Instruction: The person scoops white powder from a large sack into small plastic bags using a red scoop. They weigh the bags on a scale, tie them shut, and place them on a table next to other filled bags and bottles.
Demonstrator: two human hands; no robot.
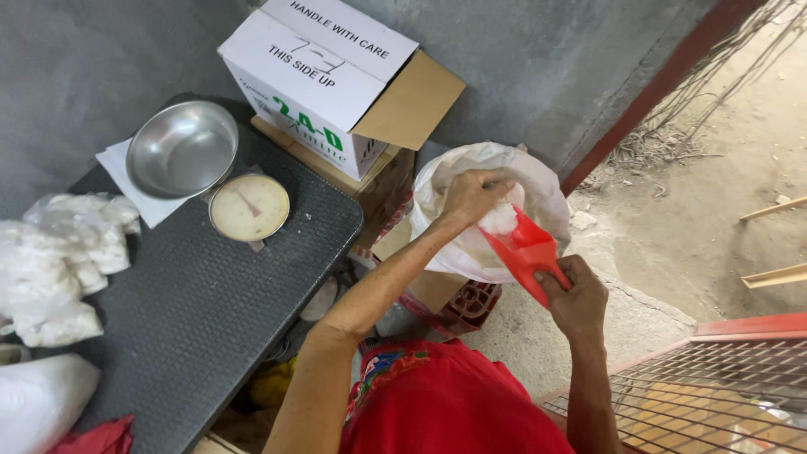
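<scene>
Red-clothed and seen from above, the person bends the right hand [576, 298] into a fist around the handle of a red plastic scoop [525, 252], tilted up toward the bag. Left hand [471, 195], arm stretched forward, pinches the rim of a white plastic bag [538, 189] just above the scoop, which carries white granules. Behind stand a dial scale [249, 207] with a steel bowl [182, 149] on a dark table [210, 319].

head view — worn on the person's head | faces steeply down | close over both hands — dark textured table [218, 311] at left
</scene>
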